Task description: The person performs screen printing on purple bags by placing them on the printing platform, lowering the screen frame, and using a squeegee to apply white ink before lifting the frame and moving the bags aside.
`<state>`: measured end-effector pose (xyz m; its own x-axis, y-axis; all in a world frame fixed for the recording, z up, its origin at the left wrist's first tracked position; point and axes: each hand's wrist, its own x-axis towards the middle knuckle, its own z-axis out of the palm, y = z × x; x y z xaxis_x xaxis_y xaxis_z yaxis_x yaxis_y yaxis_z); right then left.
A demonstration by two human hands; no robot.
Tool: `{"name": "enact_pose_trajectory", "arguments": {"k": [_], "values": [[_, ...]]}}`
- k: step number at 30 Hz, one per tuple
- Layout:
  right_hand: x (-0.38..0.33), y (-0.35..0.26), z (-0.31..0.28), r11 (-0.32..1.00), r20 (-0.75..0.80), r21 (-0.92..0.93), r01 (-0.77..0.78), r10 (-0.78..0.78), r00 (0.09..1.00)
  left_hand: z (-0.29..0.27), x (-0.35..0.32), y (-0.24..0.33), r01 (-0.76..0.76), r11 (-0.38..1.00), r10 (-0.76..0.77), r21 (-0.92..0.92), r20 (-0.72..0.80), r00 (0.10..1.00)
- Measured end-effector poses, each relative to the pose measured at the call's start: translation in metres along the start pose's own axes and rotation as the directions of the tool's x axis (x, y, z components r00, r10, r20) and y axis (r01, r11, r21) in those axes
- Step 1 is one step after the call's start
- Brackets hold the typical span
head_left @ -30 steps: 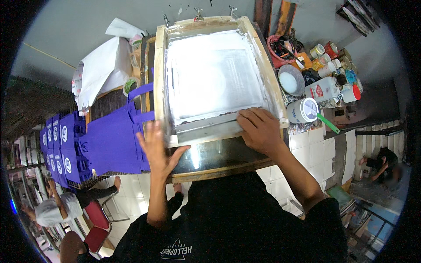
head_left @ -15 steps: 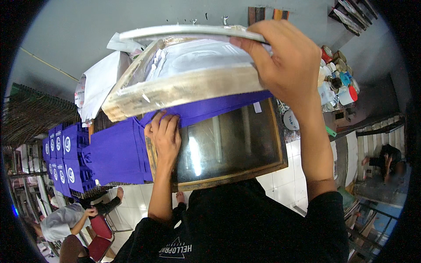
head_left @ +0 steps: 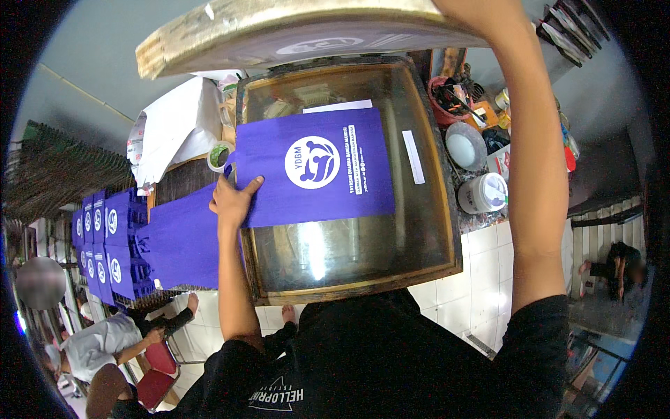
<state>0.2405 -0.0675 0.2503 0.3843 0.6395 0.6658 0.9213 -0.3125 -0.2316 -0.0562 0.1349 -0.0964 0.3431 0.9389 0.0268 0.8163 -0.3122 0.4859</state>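
My right hand (head_left: 478,14), at the top edge of the view, grips the wooden-framed printing screen (head_left: 279,19). The screen is tilted up, and a white round design shows on its underside. Below it, a purple fabric bag (head_left: 265,206) lies flat on a framed glass board (head_left: 363,255). White round artwork and lines of lettering are on the bag. My left hand (head_left: 236,202) rests at the bag's left edge, its thumb spread away from the fingers over the fabric. A white strip (head_left: 413,157) is stuck on the glass to the right.
More purple bags (head_left: 185,244) lie to the left, with printed ones (head_left: 108,237) beyond. A cup of green stuff (head_left: 220,155) stands beside the board. At right are a white tub (head_left: 483,193) and a red basin (head_left: 447,98). A seated person (head_left: 105,342) is at lower left, another (head_left: 618,269) at far right.
The screen has swung up and away, uncovering the printed bag on the glass. My right hand has risen with it. The left hand has shifted slightly left, its thumb now spread. The squeegee-like bar is out of view.
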Motion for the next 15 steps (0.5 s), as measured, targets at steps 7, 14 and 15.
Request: {"name": "enact_pose_trajectory", "arguments": {"k": [7,14,15], "values": [[0.022,0.016,0.011,0.994,-0.052,0.093,0.054,-0.049,0.997,-0.076,0.011,-0.063,0.206,0.820,-0.036,-0.535,0.310,0.950],[0.024,0.004,0.010,0.974,-0.061,0.189,0.126,-0.116,0.991,-0.197,0.022,-0.233,0.267,0.942,-0.255,-0.204,0.083,0.963],[0.025,0.008,0.013,0.972,-0.067,0.195,0.132,-0.121,0.990,-0.212,0.027,-0.250,0.268,0.963,-0.267,-0.012,0.035,0.963]]}}
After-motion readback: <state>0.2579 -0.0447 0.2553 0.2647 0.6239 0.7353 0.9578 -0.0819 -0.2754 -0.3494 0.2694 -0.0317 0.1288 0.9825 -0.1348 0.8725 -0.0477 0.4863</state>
